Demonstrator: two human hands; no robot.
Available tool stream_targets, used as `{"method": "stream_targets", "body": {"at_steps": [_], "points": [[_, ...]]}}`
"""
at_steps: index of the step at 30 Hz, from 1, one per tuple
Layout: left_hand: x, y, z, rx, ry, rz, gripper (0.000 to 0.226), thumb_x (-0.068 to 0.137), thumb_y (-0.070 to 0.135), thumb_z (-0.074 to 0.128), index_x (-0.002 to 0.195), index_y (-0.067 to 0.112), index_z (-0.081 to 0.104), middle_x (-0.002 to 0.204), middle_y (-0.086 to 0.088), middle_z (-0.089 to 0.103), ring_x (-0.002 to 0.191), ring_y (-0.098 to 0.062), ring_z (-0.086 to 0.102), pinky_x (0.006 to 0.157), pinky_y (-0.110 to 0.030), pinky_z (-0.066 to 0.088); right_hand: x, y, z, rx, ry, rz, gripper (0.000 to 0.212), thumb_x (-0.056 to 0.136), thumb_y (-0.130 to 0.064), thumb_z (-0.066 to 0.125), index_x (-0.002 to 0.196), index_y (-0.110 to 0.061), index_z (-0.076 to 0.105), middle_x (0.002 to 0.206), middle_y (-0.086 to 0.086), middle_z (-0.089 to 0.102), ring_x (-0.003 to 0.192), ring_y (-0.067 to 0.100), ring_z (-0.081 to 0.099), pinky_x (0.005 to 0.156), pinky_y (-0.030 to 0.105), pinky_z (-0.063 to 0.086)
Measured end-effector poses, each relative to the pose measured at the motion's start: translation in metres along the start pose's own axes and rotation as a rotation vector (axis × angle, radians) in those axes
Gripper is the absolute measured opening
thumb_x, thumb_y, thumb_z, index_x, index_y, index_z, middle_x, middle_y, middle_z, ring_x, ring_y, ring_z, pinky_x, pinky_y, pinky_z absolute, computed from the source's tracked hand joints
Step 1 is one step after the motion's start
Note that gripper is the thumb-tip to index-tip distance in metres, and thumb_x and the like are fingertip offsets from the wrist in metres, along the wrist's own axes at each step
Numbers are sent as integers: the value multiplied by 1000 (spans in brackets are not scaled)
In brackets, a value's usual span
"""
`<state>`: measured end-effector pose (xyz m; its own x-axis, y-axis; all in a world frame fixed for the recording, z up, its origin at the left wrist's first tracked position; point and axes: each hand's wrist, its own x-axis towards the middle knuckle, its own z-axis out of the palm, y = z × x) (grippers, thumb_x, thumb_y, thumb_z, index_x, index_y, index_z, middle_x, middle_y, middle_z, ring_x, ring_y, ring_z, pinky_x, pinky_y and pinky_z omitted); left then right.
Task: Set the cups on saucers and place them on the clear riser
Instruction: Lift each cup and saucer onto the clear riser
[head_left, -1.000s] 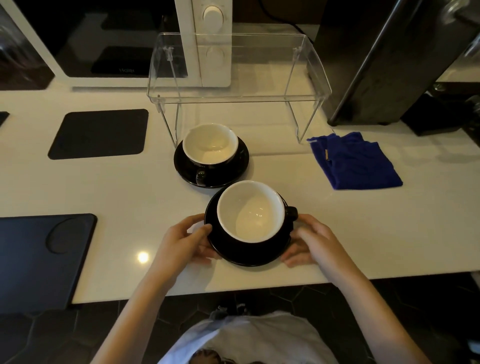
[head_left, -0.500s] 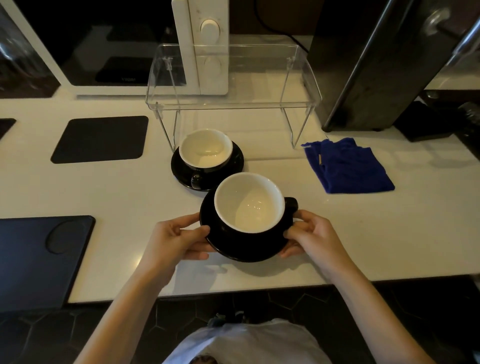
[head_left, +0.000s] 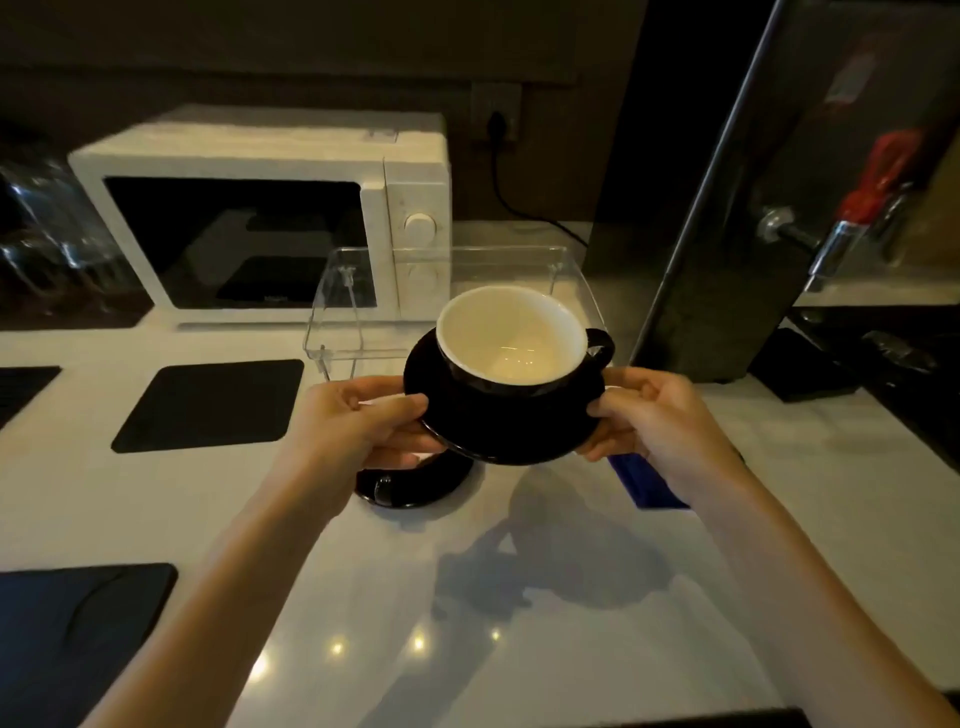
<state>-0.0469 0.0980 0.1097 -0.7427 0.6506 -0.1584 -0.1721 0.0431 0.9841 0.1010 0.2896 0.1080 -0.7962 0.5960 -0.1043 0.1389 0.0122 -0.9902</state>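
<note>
A black cup with a white inside (head_left: 511, 338) stands on a black saucer (head_left: 498, 421), raised in the air in front of the clear riser (head_left: 353, 306). My left hand (head_left: 363, 415) grips the saucer's left rim and my right hand (head_left: 654, 415) grips its right rim. The cup's handle points right. Below them, only the front edge of a second black saucer (head_left: 415, 486) shows on the counter; its cup is hidden behind the raised saucer and my left hand.
A white microwave (head_left: 270, 218) stands behind the riser. A tall dark appliance (head_left: 753, 182) rises on the right. Black mats (head_left: 208, 405) lie at left, a dark tray (head_left: 67, 634) at the near left. A blue cloth (head_left: 644, 483) peeks out under my right hand.
Both hands have lifted the cup and saucer off the counter and carried them up and forward toward the riser. The view has tilted upward.
</note>
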Motion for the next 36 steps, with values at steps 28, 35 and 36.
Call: {"method": "stream_targets", "body": {"at_steps": [28,35,36], "points": [[167,23,24,150,58,-118,21,81,6,62,100,-3,59,67,-12,73,54,-14,69,47,-20,54,181,-43,-22,-410,25,227,15,84,2,57,98,-4,60,72,10,69,53,14,70,49,21,57],[175,11,26,135,45,-130,25,80,3,63,103,-7,57,60,-12,71,52,-14,69,45,-18,52,183,-36,-19,-424,61,213,14,84,5,57,94,-5,59,70,9,66,56,17,69,47,20,56],[175,9,26,134,46,-123,25,80,3,62,103,-7,56,59,-11,71,52,-14,69,46,-18,52,182,-35,-19,-412,73,207,16,83,4,58,96,-6,58,70,8,66,59,18,70,47,20,56]]}}
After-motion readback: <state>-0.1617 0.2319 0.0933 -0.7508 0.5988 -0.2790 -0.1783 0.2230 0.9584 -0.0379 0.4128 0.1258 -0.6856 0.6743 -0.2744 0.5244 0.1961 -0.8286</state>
